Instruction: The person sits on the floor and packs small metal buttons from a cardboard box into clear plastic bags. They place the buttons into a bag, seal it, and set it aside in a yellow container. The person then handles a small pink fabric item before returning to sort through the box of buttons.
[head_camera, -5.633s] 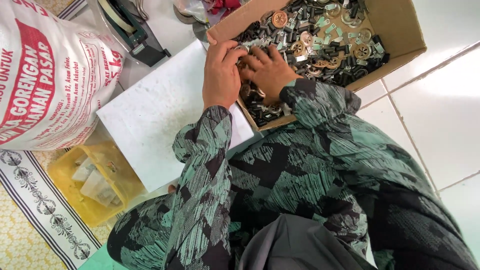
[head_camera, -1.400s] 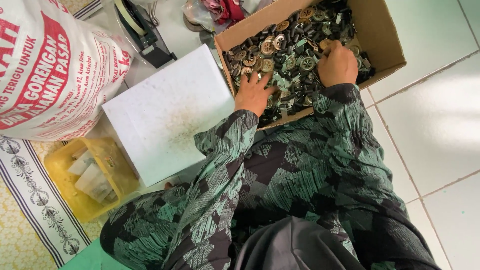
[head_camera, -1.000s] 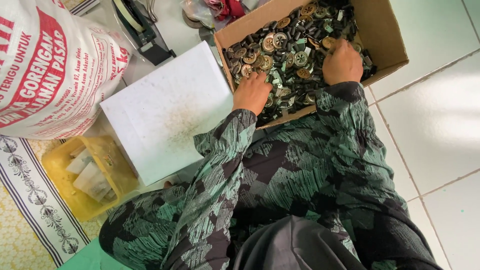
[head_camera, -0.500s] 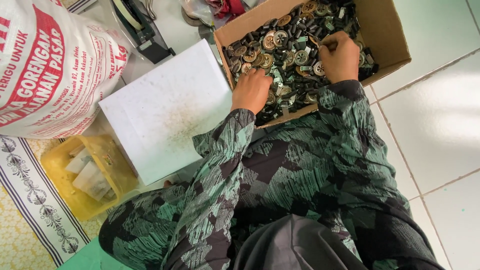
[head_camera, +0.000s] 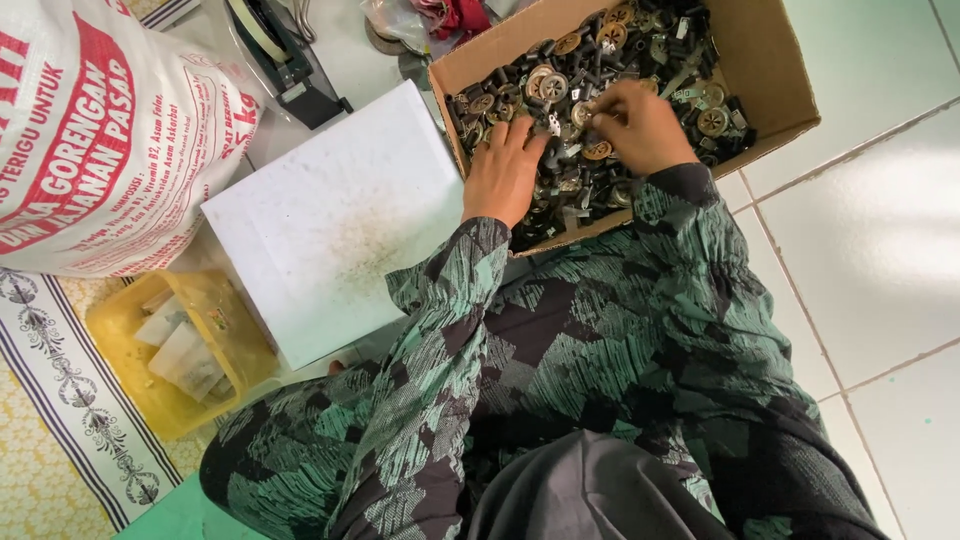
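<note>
I see a cardboard box (head_camera: 770, 70) on the tiled floor (head_camera: 880, 250), filled with small dark and brass-coloured parts (head_camera: 560, 80), many of them round like little wheels. My left hand (head_camera: 505, 170) lies flat on the heap near the box's left wall, fingers spread and holding nothing. My right hand (head_camera: 640, 125) is over the middle of the heap, fingers curled down into the parts; I cannot tell whether it grips one. Both green patterned sleeves (head_camera: 690, 260) cross the box's near wall and hide that part of the heap. Just left of the box, touching it, lies a white board (head_camera: 330, 220). Further left stands a printed sack (head_camera: 90, 130), with a yellow tray (head_camera: 165, 350) of small packets below it on a patterned mat (head_camera: 60, 430). Above the board is a dark tape dispenser (head_camera: 280, 50).
</note>
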